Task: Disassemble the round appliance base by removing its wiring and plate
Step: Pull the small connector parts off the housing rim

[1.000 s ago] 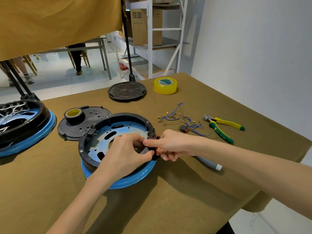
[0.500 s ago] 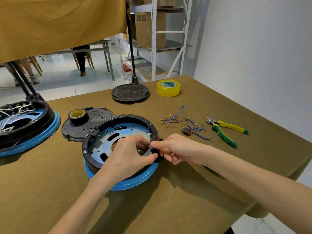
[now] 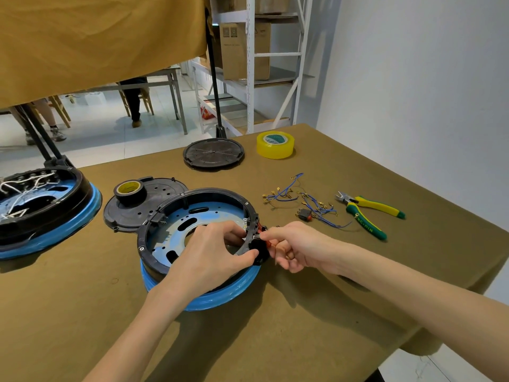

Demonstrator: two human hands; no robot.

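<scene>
The round appliance base (image 3: 154, 244), a black ring on a blue rim, lies in front of me with its blue metal plate (image 3: 190, 216) showing inside. My left hand (image 3: 212, 255) curls over the ring's right wall, thumb outside and fingers inside. My right hand (image 3: 294, 244) pinches a small black and red part (image 3: 260, 245) on the outer right side of the ring. Removed blue wires (image 3: 308, 202) with terminals and a loose red and black switch (image 3: 304, 215) lie to the right.
Green and yellow pliers (image 3: 369, 213) lie at the right. A black cover (image 3: 132, 210) carrying a black tape roll (image 3: 129, 190) sits behind the base. Another black disc (image 3: 213, 153) and yellow tape (image 3: 275, 144) are farther back. A second wired base (image 3: 46, 213) stands left.
Both hands stay at the ring's right side with small finger shifts. The view has drifted slightly, and a white handle seen under my right forearm earlier is hidden now.
</scene>
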